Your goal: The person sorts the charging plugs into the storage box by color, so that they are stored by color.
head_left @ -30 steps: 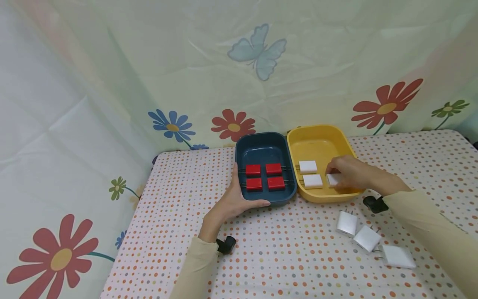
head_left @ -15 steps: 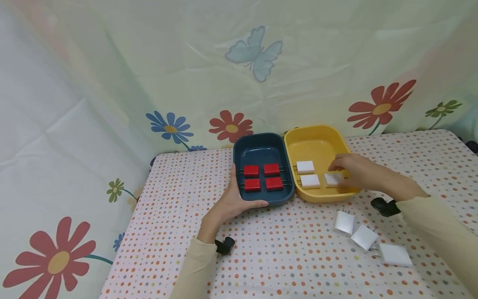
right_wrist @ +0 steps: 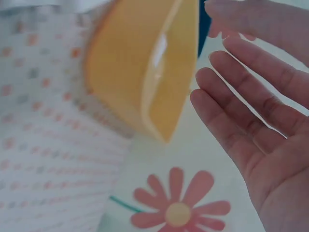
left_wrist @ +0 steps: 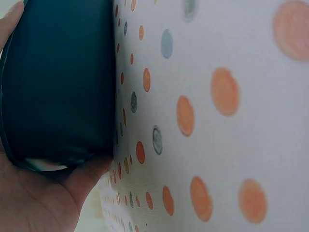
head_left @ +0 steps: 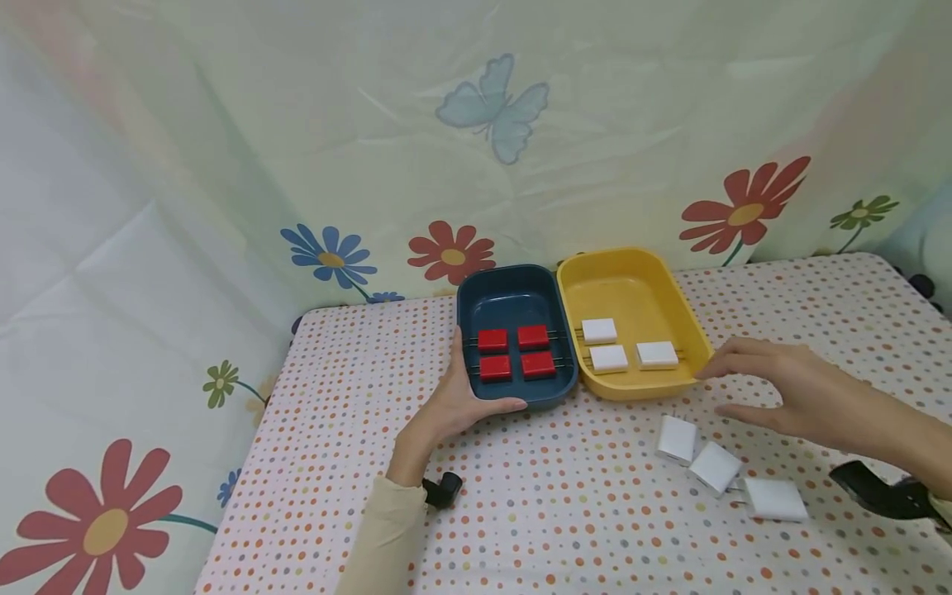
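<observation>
My left hand (head_left: pixel 463 395) rests against the front left corner of a dark blue tray (head_left: pixel 513 302), its thumb straight along the front wall and its fingers along the left side. Several red plug adapters (head_left: pixel 494 368) lie in that tray in two rows, prongs outward. Beside it, a yellow tray (head_left: pixel 632 289) holds three white plug adapters (head_left: pixel 658 355). My right hand (head_left: pixel 781 384), holding nothing, hovers at the yellow tray's right front corner with fingers relaxed and thumb apart. In the right wrist view the yellow tray's wall (right_wrist: pixel 130 63) stands near the fingertips (right_wrist: pixel 203 99).
On the dotted tablecloth (head_left: pixel 565 504), in front of the yellow tray, three more white plug adapters (head_left: pixel 714 468) lie in a slanting line. A printed curtain (head_left: pixel 595 149) hangs right behind both trays. A black wrist camera (head_left: pixel 885 492) sits on the right wrist.
My right hand has let go of a white plug adapter in the yellow tray and moved out to the right, toward me. My left hand stays at the blue tray.
</observation>
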`<control>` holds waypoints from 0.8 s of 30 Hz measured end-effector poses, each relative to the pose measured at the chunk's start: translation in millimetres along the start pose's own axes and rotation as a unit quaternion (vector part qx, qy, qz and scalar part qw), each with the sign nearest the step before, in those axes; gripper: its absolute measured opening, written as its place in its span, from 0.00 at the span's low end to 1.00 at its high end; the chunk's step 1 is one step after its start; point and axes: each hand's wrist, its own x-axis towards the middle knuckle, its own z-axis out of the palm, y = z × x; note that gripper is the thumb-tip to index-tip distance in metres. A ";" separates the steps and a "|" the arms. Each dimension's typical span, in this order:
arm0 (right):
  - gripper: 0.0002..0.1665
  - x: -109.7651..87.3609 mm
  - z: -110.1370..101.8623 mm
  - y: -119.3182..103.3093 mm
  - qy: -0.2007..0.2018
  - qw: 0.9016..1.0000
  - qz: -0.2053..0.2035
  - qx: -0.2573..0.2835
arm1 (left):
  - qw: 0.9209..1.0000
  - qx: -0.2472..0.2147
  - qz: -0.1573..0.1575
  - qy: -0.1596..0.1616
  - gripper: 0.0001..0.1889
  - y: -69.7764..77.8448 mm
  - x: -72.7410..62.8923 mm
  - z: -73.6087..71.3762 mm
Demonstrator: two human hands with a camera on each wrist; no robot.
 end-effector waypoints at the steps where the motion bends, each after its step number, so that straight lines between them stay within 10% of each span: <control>1: 0.26 -7.6 2.4 0.9 -0.004 1.000 0.009 -0.001 | 1.000 -0.002 0.002 0.000 0.74 -0.1 -0.1 0.0; 12: 0.31 -89.6 51.0 29.7 0.021 0.997 0.078 -0.019 | 1.000 -0.004 -0.023 -0.001 0.74 0.7 -2.1 -1.5; 24: 0.34 -108.3 92.8 28.4 0.051 0.995 0.085 0.007 | 1.000 -0.022 0.001 -0.003 0.73 1.2 -0.2 0.7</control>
